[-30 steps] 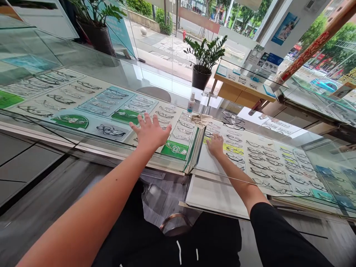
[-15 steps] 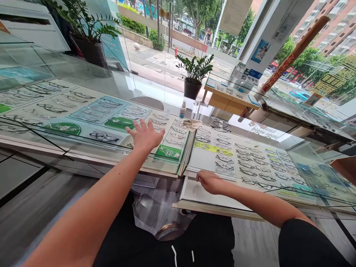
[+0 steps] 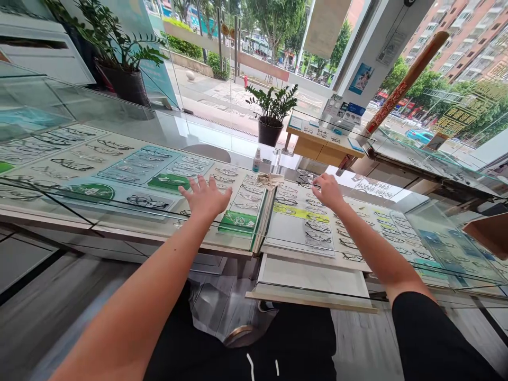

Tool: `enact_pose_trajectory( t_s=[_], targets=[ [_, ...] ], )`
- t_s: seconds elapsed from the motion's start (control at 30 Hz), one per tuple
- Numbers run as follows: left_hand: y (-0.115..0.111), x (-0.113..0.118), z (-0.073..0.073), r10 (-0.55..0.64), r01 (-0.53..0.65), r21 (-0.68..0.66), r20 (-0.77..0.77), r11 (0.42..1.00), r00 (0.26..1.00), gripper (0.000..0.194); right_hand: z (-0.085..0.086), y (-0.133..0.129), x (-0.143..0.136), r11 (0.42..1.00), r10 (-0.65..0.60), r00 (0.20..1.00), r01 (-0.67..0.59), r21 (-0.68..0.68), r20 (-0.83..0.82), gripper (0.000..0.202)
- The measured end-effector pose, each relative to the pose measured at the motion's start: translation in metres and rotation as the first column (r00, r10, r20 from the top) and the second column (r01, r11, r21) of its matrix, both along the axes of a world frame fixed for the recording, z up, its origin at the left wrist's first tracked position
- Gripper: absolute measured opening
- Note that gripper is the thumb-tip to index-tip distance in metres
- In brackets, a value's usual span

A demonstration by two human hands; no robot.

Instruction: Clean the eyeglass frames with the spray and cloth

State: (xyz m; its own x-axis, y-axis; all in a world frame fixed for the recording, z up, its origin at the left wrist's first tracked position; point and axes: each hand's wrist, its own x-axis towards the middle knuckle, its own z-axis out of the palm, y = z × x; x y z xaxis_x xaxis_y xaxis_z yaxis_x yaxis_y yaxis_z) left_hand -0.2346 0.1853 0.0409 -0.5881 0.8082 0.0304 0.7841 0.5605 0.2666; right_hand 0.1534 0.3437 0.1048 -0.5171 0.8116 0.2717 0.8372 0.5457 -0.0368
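One pair of dark-rimmed eyeglasses, right of the clear, white-topped spray bottle, lies at the right hand, fingers curled, grasp undeterminable; left hand spread, released; frame-only handling advisable.

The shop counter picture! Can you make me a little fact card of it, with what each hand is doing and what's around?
Left hand: fingers spread over the glass counter, holding nothing
Right hand: fingers at dark-framed glasses on top; firm grip unclear
Spray bottle: upright, just behind the cloth
Cloth: crumpled, on the counter
Under the glass: rows of eyeglasses
Drawer: pulled out, below the counter's right part
Beyond the counter: potted plant
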Motion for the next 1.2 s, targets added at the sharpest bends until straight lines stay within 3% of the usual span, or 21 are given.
enact_pose_trajectory(
  t_s=[0.1,0.23,0.4,0.57,0.73,0.83,0.9,0.93,1.07,1.13,1.2],
  targets=[
    [0.001,-0.001,-0.001,0.008,-0.008,0.003,0.003,1.000,1.000,0.103,-0.005,0.054,0.006,1.000,-0.030,0.994,0.030,0.003,0.104,0.029],
    [0.003,-0.001,-0.002,0.012,-0.012,-0.011,0.004,1.000,1.000,0.104,-0.012,0.092,0.007,0.997,0.047,0.978,-0.035,-0.062,0.202,0.021],
    [0.003,0.000,-0.001,0.020,-0.019,-0.020,0.004,1.000,1.000,0.102,-0.022,0.101,-0.002,0.991,0.099,0.973,-0.077,-0.107,0.211,0.016],
    [0.003,0.000,-0.001,0.017,-0.017,-0.011,0.004,1.000,1.000,0.102,-0.023,0.085,-0.007,0.995,0.071,0.979,-0.055,-0.084,0.193,0.016],
    [0.003,0.000,0.001,0.017,-0.017,0.011,0.012,1.000,1.000,0.103,-0.011,0.052,-0.004,0.997,0.027,0.991,-0.018,-0.072,0.131,0.014],
    [0.003,0.000,0.002,0.013,-0.013,0.029,0.016,0.999,1.000,0.103,0.006,0.019,0.003,0.995,0.031,0.996,-0.023,-0.098,0.080,0.010],
    [0.003,-0.001,0.002,0.006,-0.007,0.035,0.027,0.999,1.000,0.102,0.022,-0.012,0.010,0.979,0.089,0.996,-0.083,-0.188,0.023,0.008],
    [0.002,-0.001,0.002,0.002,-0.003,0.034,0.033,0.999,0.999,0.102,0.030,-0.030,0.014,0.942,0.145,0.988,-0.154,-0.297,-0.053,0.007],
    [0.001,-0.002,0.005,-0.020,0.019,0.022,0.035,1.000,0.999,0.101,0.052,-0.109,0.021,0.703,0.260,0.938,-0.347,-0.620,-0.230,0.004],
    [0.000,-0.001,0.006,-0.027,0.027,0.017,0.029,1.000,0.999,0.099,0.054,-0.144,0.020,0.610,0.277,0.932,-0.360,-0.706,-0.235,0.003],
    [-0.001,0.000,0.007,-0.032,0.032,0.011,0.029,0.999,0.999,0.098,0.051,-0.170,0.018,0.560,0.279,0.937,-0.338,-0.756,-0.213,0.006]
  ],
)
